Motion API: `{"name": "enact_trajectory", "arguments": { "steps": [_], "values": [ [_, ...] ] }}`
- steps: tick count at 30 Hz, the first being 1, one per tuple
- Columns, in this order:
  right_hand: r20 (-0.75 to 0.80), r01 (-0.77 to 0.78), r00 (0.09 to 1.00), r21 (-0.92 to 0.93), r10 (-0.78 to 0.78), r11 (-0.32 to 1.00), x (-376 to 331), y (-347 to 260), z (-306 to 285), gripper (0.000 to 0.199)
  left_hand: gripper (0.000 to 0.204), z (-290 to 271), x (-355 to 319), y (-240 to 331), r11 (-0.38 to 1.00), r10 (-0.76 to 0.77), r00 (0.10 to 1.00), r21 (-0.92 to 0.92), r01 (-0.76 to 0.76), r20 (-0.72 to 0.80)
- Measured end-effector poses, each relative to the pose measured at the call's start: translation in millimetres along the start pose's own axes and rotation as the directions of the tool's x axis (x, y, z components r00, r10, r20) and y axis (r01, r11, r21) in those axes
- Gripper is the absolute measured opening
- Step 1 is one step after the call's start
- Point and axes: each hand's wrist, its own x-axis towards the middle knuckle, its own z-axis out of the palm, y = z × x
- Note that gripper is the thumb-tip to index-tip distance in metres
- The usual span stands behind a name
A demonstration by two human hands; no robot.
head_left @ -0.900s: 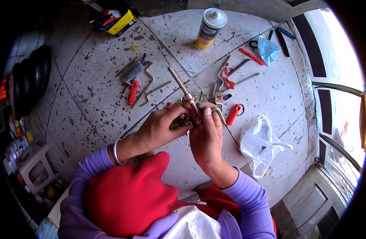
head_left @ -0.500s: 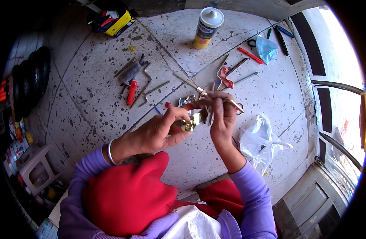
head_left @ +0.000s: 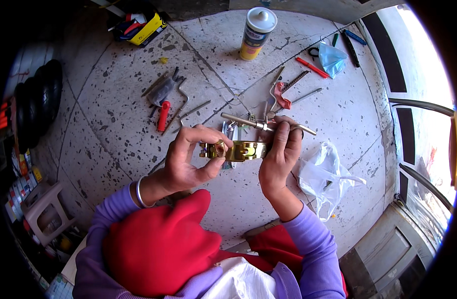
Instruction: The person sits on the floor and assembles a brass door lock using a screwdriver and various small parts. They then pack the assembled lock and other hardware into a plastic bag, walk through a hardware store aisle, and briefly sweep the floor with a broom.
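Note:
A shiny gold-coloured metal fitting [head_left: 242, 151], shaped like a wide clamp band with a nut-like end, is held level between my hands. My left hand [head_left: 186, 154] pinches its left end between thumb and fingers, around the nut-like piece [head_left: 220, 149]. With thumb and fingers closed, my right hand [head_left: 281, 162] has the fitting's right end and also a thin metal rod [head_left: 241, 121] with a collar partway along. That rod slants above the fitting and passes behind my right fingers. Below them on the floor lies a small clear packet [head_left: 230, 132], partly hidden.
Bent rods and a red-handled tool [head_left: 164, 116] lie to the left. A sealant cartridge [head_left: 258, 35] stands at the back, with a blue mask [head_left: 333, 60] and pens beyond on the right. A clear plastic bag [head_left: 325, 177] sits near my right forearm.
My left hand has moved left and up, and the gold fitting is now stretched level between both hands. The rod in my right hand has tilted flatter and lower.

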Motion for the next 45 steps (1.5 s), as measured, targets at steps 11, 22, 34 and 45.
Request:
{"name": "enact_trajectory", "arguments": {
  "steps": [11, 22, 34, 45],
  "values": [
    [-0.13, -0.11, 0.986, -0.008, 0.108, 0.994, -9.6, 1.9, 21.7, 0.02, 0.035, 0.0, 16.2, 6.7, 0.714, 0.293, 0.954, 0.651, -0.257, 0.056],
    [-0.153, -0.107, 0.983, -0.053, 0.098, 0.993, -16.3, 4.4, 26.1, 0.019, 0.031, -4.6, 15.4, -3.0, 0.707, 0.298, 0.947, 0.639, -0.302, 0.119],
    [-0.14, -0.004, 0.99, -0.1, -0.01, 0.995, -16.5, 5.2, 24.3, 0.017, 0.025, -3.7, 20.4, 5.6, 0.594, 0.325, 0.928, 0.724, -0.351, 0.183],
    [-0.078, 0.132, 0.986, -0.191, -0.149, 0.973, -17.5, 15.4, 19.3, 0.012, 0.023, -0.5, 22.9, 17.3, 0.45, 0.208, 0.941, 0.828, -0.333, 0.266]
  ]
}}
